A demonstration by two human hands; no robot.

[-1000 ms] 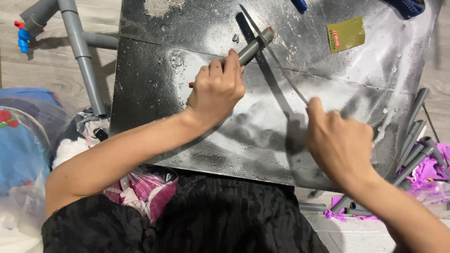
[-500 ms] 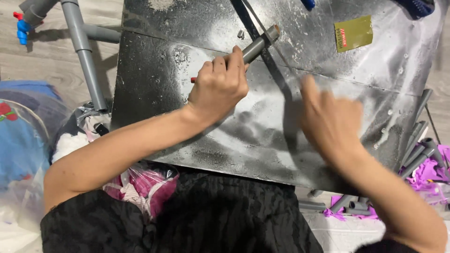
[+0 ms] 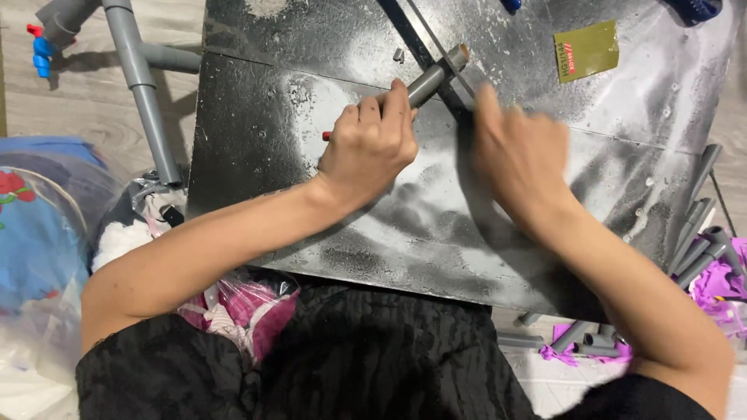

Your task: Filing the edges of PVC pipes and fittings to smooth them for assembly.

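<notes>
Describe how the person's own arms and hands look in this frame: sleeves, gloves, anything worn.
Both arms are bare from above the elbow down, with no sleeves showing on them. The left hand and right hand wear no gloves, and no rings or watch are visible. The right hand is motion-blurred. A black textured garment covers the body.

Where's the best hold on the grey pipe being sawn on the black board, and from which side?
Grip the grey pipe on its long bare run behind the saw blade, from above, as the left hand does. It lies flat on the black board, so pressing down pins it, probably clear of the cut.
</notes>
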